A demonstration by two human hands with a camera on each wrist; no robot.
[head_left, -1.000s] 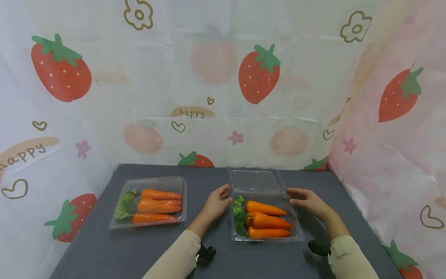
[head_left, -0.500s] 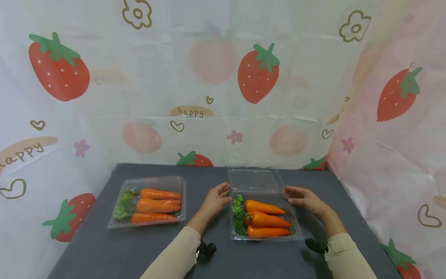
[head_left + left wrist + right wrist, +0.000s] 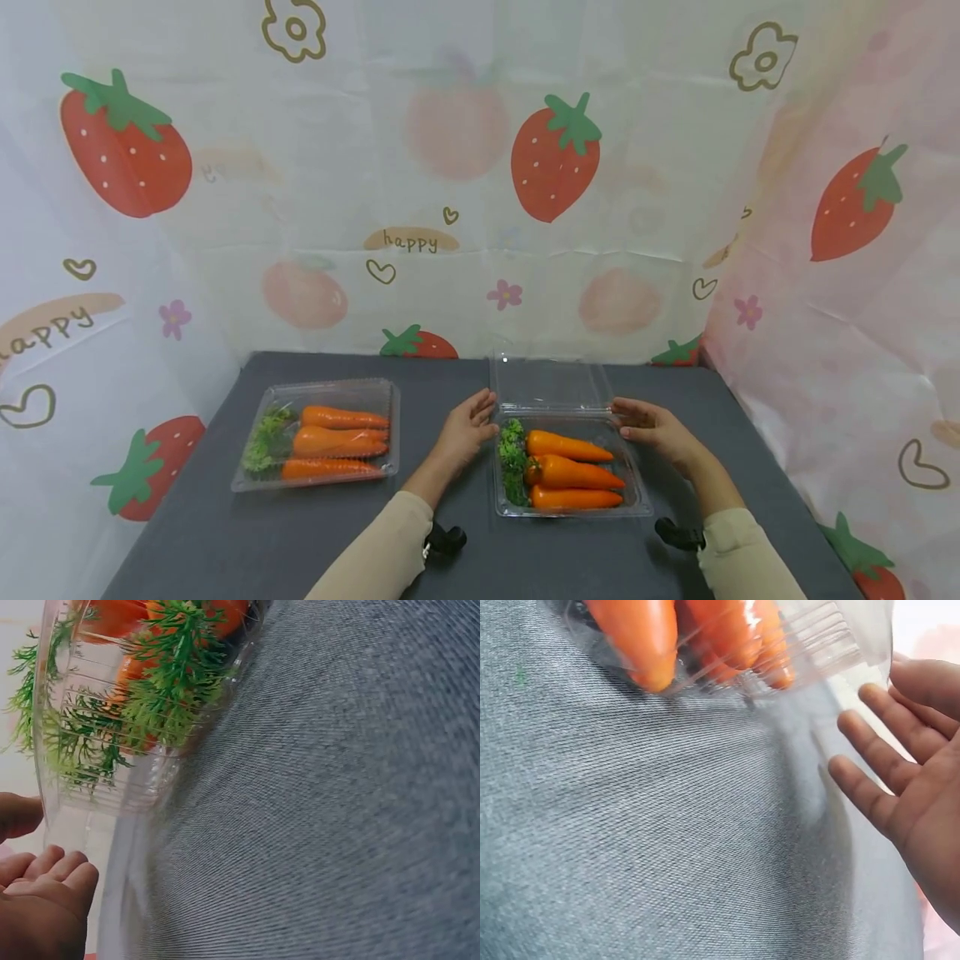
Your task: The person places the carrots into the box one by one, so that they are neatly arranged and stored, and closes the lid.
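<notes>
A clear plastic clamshell box (image 3: 645,505) lies on the table with its lid (image 3: 551,385) tipped up behind it. Inside are three orange carrots (image 3: 576,473) and green leafy sprigs (image 3: 513,462) along the left side. My left hand (image 3: 467,429) is at the back left corner by the hinge, its fingers reaching toward the lid. At the back right corner my right hand (image 3: 654,429) holds its fingers stretched out toward the lid. In the right wrist view the right fingers (image 3: 877,750) are straight and spread, the thumb by the plastic edge. Whether the fingertips touch the lid is hard to tell.
A second clear box (image 3: 247,485), its lid down, stands to the left with carrots (image 3: 341,442) and greenery (image 3: 268,442) in it. The table (image 3: 315,542) has a dark grey cloth. A strawberry-printed curtain (image 3: 465,200) rises behind and on both sides.
The lid of the right box has tilted up a little from lying back on the table. Both hands have stayed almost in place beside it. The left box has not moved.
</notes>
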